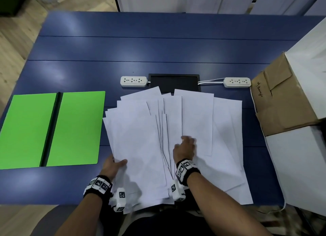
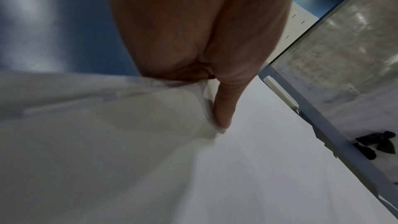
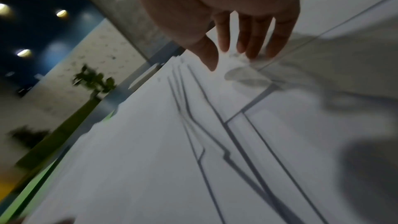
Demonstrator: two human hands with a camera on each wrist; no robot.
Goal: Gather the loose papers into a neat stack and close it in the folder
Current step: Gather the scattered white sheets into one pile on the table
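the papers (image 1: 176, 138) are fanned out across the middle of the table (image 1: 158, 47), long edges running away from the person, near ends hanging a bit over the front edge; the fan splays wider at the far end, so the sheets point roughly forward with the outer ones tilted left and right; left hand (image 1: 112, 166) is at the left near corner of the fan, thumb on top and fingers tucked under, so it's pinching those sheets; right hand (image 1: 185, 148) lies on top near the middle with fingers straight and a little spread, just pressing; folder (image 1: 74, 130) lies open and flat to the left, well clear of the right hand and just beside the fan's left edge, spine running front to back like the sheets; so the left hand is the nearer one; my guess is the right side of the fan needs sweeping leftward to square up first
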